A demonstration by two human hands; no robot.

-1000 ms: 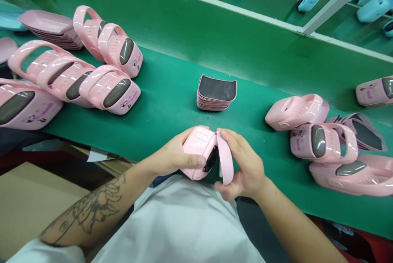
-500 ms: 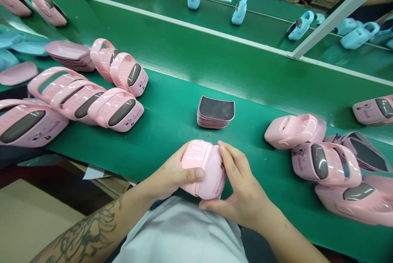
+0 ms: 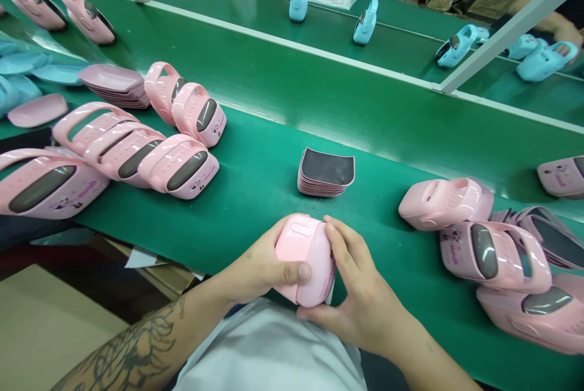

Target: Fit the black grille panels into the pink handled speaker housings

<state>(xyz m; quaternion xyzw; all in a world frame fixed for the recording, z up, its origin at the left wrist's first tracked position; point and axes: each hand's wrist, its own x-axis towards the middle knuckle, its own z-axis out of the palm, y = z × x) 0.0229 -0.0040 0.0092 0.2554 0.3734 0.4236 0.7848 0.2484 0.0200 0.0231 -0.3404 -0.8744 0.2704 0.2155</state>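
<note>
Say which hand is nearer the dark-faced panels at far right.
Right. The right hand is left of the panels, with a pink case between; the left hand is farther left, across the held case.

The held unit (image 3: 301,257) sits between the left hand (image 3: 269,266) and the right hand (image 3: 358,284), at the near side of the bench (image 3: 253,221). Beyond it, on the bench, lies a stack of panels (image 3: 327,175). To the left stands a group of units (image 3: 191,178), with a pile of covers (image 3: 114,84) farther back; to the right, a cluster of units (image 3: 495,254) lies beside loose panels (image 3: 552,236). Behind a long rail (image 3: 292,44), further units (image 3: 298,5) are spread out
</note>
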